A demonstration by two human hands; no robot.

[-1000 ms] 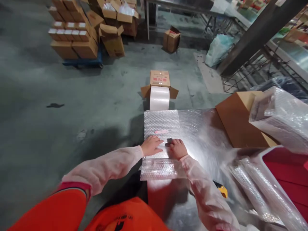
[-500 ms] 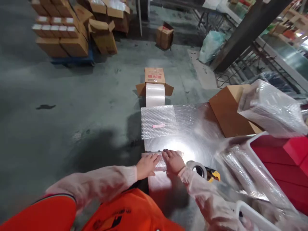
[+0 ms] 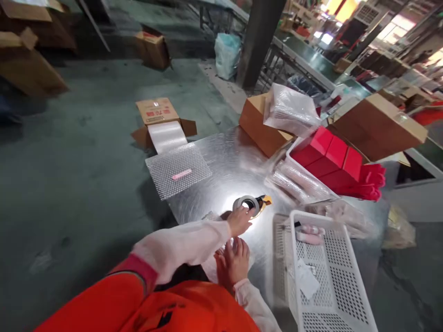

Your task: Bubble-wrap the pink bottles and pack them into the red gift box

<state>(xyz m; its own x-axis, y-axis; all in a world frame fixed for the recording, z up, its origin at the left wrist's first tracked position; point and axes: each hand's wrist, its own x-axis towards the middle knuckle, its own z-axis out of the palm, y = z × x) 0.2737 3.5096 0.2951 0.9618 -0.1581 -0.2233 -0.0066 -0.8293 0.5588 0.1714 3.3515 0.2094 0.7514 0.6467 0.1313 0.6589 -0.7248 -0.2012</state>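
My left hand reaches forward across the shiny metal table, its fingers closed on the rim of a tape roll. A yellow-tipped cutter lies right behind the roll. My right hand stays close to my body, fingers curved over a small bubble-wrapped bundle that my left sleeve mostly hides. Farther out on the table lies a flat bubble-wrap sheet with a pink strip on it.
A bubble-wrap roll feeds up from an open carton on the floor. A white perforated basket sits at my right. Behind it are a tray of wrapped rolls, red boxes, red gloves and cardboard boxes.
The view has swung to the right. My left hand left the bundle and went right to the tape roll. My right hand pulled the bundle back toward my body.
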